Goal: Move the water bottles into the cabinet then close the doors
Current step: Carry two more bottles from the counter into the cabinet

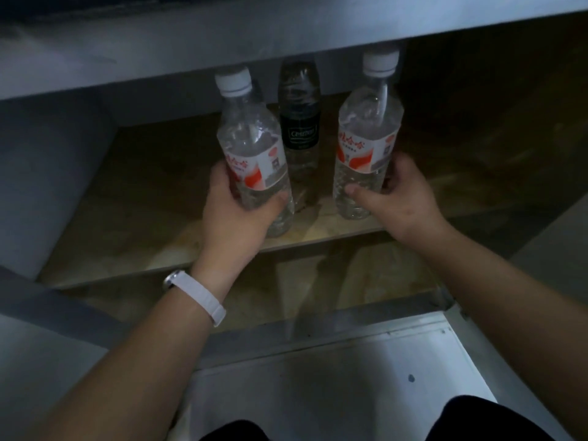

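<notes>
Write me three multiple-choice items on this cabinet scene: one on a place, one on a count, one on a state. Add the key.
1. Where does the dark-label bottle stand?
A. Behind and between the two red-label bottles
B. Lying on the floor
C. To the left of both others

2. How many bottles are in view?
A. Two
B. Three
C. Five

3. What is the right hand doing?
A. Hanging free
B. Resting flat on the floor
C. Gripping a red-label bottle

Answers:
1 A: it shows in the gap between them, deeper on the shelf.
2 B: two white-capped ones plus the dark-label one.
3 C: its thumb and fingers curl round the right-side bottle, while the left hand holds the other.
</notes>
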### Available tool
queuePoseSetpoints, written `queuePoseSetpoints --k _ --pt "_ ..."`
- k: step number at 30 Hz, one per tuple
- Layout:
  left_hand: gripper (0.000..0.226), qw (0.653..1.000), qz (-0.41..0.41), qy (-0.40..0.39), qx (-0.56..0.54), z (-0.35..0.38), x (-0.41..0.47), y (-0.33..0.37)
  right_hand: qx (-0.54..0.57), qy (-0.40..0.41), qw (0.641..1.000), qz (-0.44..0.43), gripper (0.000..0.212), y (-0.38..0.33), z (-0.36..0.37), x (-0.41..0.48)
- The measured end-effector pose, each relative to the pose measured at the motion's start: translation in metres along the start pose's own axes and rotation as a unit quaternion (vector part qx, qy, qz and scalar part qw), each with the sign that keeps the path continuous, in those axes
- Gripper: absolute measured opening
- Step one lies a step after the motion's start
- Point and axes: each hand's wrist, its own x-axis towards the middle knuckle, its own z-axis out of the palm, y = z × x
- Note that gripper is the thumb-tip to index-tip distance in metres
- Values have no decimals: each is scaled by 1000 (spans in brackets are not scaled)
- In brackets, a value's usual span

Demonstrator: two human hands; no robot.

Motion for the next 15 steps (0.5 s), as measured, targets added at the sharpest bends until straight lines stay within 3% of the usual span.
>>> queuePoseSetpoints --k 4,15 --pt "78 1000 -5 0 9 6 -7 -17 -31 1 1000 1 69 12 5 0" --pt "70 997 5 71 42 10 4 -25 -17 2 1000 -24 65 13 13 19"
